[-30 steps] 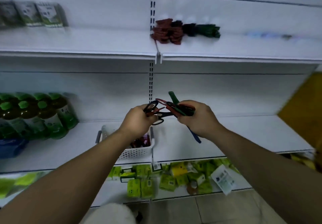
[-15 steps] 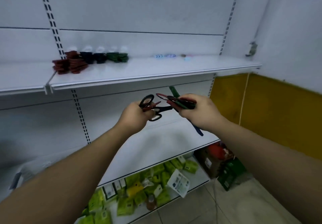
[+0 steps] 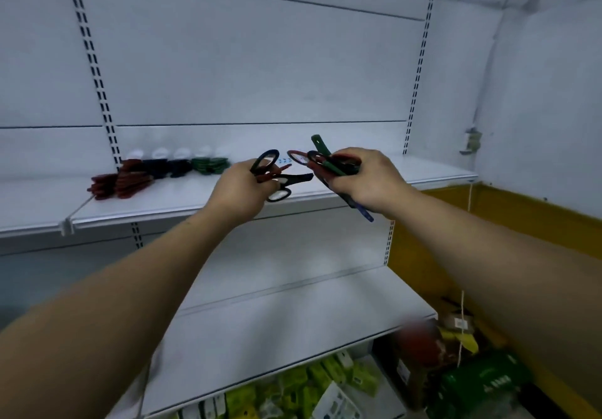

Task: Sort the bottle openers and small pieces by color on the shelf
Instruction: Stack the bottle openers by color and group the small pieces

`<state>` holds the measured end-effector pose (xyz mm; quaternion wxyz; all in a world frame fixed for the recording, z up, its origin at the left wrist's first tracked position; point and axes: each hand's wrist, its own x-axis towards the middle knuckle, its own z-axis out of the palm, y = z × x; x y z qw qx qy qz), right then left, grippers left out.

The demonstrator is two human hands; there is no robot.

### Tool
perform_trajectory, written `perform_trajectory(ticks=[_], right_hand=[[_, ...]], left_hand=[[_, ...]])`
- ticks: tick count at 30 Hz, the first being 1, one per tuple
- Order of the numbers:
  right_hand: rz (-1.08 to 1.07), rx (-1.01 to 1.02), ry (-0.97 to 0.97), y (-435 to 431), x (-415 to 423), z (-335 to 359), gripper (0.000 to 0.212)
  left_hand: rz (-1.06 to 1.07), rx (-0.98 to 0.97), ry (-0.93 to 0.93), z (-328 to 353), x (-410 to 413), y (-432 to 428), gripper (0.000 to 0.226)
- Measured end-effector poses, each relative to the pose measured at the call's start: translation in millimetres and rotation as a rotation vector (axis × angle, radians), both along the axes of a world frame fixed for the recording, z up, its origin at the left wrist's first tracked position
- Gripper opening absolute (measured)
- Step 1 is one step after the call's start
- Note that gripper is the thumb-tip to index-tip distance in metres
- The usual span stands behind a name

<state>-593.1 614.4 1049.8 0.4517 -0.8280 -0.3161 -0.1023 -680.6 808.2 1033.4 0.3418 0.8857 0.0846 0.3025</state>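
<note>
My left hand (image 3: 242, 187) grips a few bottle openers (image 3: 277, 176), black and red, their loop ends sticking out to the right. My right hand (image 3: 368, 179) grips a mixed bundle of openers (image 3: 325, 161): red, black, green, and a blue one poking out below. Both hands hover in front of the upper shelf (image 3: 195, 203). On that shelf lie sorted piles: red openers (image 3: 120, 179) at the left, black ones (image 3: 166, 167) in the middle, green ones (image 3: 208, 164) to the right. Tiny blue pieces (image 3: 286, 160) sit further right, mostly hidden behind the openers.
A bare white shelf (image 3: 293, 317) runs below the hands. The bottom shelf holds yellow-green packets (image 3: 293, 389). On the floor at the right stand boxes and bags (image 3: 456, 363) against a yellow wall (image 3: 521, 220). Slotted uprights (image 3: 94, 70) divide the back panel.
The view has swung right and up, away from the bottles and basket. Both hands, still gripping their openers, have risen from the lower shelf to the upper shelf's height.
</note>
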Motion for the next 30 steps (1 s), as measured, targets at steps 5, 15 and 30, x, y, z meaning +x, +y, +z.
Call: perform_trajectory(ticks=[5,15,30], right_hand=[[0.002,-0.060,-0.058,44,35,9,0.008],[0.063,-0.345,-0.147,109,109,-4,0.035],[0.306,-0.672,-0.364,126,204,-21,0.030]], left_hand=[[0.066,0.103,0.029,14,16,38,0.007],[0.030,0.443,0.117,0,87,102,0.008],[-0.001,0.413,0.435,-21,140,101,0.048]])
